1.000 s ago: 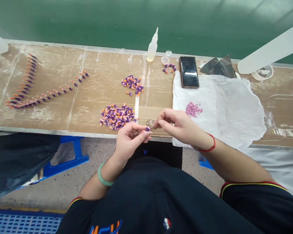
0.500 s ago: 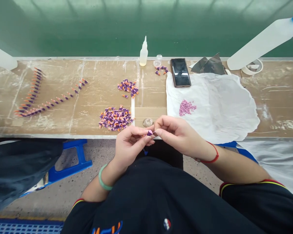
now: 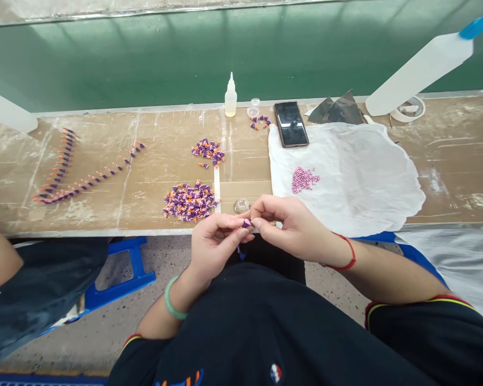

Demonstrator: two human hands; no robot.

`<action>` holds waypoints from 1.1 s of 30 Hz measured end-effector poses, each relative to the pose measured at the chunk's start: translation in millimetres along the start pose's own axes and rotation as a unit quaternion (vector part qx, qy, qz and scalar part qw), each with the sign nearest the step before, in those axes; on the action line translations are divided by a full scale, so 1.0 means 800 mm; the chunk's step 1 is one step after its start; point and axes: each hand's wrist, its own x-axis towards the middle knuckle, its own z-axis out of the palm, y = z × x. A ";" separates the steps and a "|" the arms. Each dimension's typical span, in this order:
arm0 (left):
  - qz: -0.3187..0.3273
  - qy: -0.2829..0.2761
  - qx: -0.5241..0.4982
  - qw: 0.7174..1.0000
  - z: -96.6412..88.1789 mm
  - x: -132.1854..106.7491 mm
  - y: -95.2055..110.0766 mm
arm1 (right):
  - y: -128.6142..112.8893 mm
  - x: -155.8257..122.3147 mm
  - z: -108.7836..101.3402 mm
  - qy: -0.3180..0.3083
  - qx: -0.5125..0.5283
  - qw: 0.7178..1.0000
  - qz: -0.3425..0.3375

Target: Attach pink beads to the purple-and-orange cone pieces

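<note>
Lettering [image 3: 188, 381], cropped and unreadable, crosses the near shirt [image 3: 241, 327]. Farther off lies a purple-orange pile [image 3: 190, 201]. The left hand [image 3: 214, 239] pinches a purple piece [image 3: 246, 223] near the table edge [image 3: 177, 232]; the right hand [image 3: 292, 225] meets it, its grip unclear. Pink beads [image 3: 304, 179] lie right.

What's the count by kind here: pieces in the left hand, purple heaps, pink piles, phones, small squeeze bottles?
Piece in the left hand: 1
Purple heaps: 2
Pink pile: 1
Phone: 1
Small squeeze bottle: 1
Total: 6
</note>
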 end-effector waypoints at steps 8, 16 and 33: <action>-0.052 0.010 -0.005 0.999 -0.002 0.000 0.001 | -0.007 0.003 0.001 0.006 -0.062 0.997 -0.051; -0.055 0.010 -0.001 0.998 -0.001 0.007 0.003 | -0.001 0.002 0.005 0.019 -0.093 0.993 -0.075; 0.002 0.021 0.049 0.999 0.005 0.008 0.016 | -0.002 0.002 -0.002 0.028 -0.021 0.998 -0.044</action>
